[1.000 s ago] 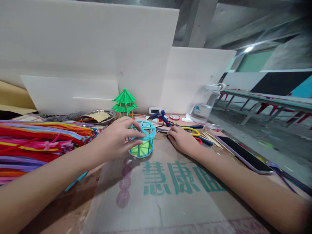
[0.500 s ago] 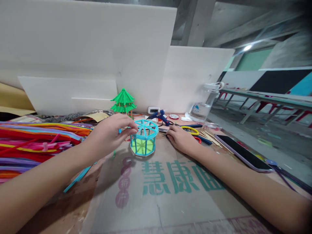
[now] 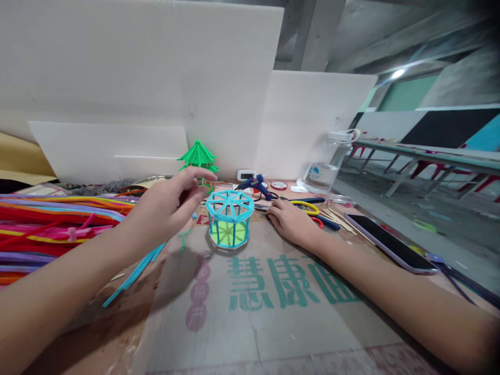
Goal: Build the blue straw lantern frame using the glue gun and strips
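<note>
A small round pavilion frame of light-blue fuzzy stems point(image 3: 230, 204) stands upright on a yellow-green base, its spoked top ring uncovered. Just left of its rim hovers my left hand point(image 3: 170, 200), index finger and thumb apart, with nothing visible between them. My right hand point(image 3: 291, 219) rests on the work surface right of the frame, fingers loosely laid down beside metal blades; the fingertips are partly hidden, and no held thing shows. Behind my left hand is a green tiered-roof pavilion point(image 3: 198, 155), partly covered by the fingers.
A blue glue gun point(image 3: 255, 185), a small digital timer point(image 3: 246, 175) and a water bottle point(image 3: 326, 161) stand behind. Yellow-handled scissors point(image 3: 308, 208), wooden sticks point(image 3: 346, 221) and a phone point(image 3: 390, 242) lie right. Colourful pipe cleaners point(image 3: 58, 224) fill the left. Printed cardboard point(image 3: 195, 349) covers the front.
My left hand has drawn back left and slightly up from the blue frame's rim, and its thumb and index finger have parted. My right hand has stayed in place.
</note>
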A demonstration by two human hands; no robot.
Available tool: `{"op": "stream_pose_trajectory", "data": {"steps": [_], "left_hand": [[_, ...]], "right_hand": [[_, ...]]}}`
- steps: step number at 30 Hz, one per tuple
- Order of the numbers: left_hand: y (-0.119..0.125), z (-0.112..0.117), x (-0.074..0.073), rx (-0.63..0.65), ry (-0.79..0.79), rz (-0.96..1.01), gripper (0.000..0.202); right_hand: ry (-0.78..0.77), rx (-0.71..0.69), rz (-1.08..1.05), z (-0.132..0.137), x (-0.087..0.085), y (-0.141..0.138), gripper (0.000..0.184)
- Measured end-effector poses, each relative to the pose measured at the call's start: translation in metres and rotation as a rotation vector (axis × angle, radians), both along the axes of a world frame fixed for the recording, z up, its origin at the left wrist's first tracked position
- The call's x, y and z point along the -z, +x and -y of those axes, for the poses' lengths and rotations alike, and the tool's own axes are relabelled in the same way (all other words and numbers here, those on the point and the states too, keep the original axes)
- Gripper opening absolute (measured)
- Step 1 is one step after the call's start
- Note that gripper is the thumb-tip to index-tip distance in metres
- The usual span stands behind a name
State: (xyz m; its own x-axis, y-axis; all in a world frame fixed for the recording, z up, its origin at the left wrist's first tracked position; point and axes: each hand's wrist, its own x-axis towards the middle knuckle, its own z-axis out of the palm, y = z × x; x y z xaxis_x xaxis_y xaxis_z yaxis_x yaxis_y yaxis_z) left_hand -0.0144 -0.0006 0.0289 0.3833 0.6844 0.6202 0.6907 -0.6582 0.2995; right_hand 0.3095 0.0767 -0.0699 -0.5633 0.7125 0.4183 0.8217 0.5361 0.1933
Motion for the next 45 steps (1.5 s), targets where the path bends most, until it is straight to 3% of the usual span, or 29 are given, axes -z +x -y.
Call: {"op": "stream_pose_trajectory", "data": {"steps": [4, 8, 11, 13, 15, 19, 23, 30, 34, 38, 45], "left_hand": [[0.001, -0.010, 0.013, 0.081, 0.083, -0.183, 0.036], [0.006, -0.017, 0.030, 0.127, 0.192, -0.232, 0.032], [0.008, -0.022, 0.037, 0.178, 0.212, -0.238, 0.021], [0.007, -0.025, 0.038, 0.222, 0.183, -0.225, 0.020], [0.005, -0.028, 0.038, 0.265, 0.146, -0.195, 0.018], [0.005, -0.027, 0.034, 0.327, 0.108, -0.162, 0.017], [0.007, -0.023, 0.031, 0.330, 0.088, -0.179, 0.017], [0.007, -0.023, 0.034, 0.319, 0.066, -0.156, 0.018], [0.007, -0.023, 0.034, 0.320, 0.057, -0.163, 0.019], [0.008, -0.022, 0.033, 0.336, 0.058, -0.159, 0.020], [0.010, -0.022, 0.032, 0.334, 0.068, -0.157, 0.022]], "right_hand": [[-0.006, -0.008, -0.022, 0.000, 0.001, 0.000, 0.028], [0.007, -0.009, -0.081, 0.003, -0.003, -0.001, 0.023], [0.005, -0.068, -0.377, 0.013, -0.012, -0.009, 0.021], [0.000, -0.169, -0.650, 0.024, -0.020, -0.018, 0.021], [-0.004, -0.280, -0.769, 0.038, -0.025, -0.029, 0.023], [0.047, -0.427, -0.698, 0.059, -0.027, -0.044, 0.032], [0.128, -0.521, -0.563, 0.063, -0.023, -0.045, 0.035], [0.107, -0.489, -0.641, 0.061, -0.018, -0.047, 0.036], [0.107, -0.513, -0.730, 0.062, -0.018, -0.051, 0.022], [0.104, -0.501, -0.715, 0.063, -0.021, -0.052, 0.012], [0.148, -0.504, -0.644, 0.062, -0.022, -0.051, 0.016]]}}
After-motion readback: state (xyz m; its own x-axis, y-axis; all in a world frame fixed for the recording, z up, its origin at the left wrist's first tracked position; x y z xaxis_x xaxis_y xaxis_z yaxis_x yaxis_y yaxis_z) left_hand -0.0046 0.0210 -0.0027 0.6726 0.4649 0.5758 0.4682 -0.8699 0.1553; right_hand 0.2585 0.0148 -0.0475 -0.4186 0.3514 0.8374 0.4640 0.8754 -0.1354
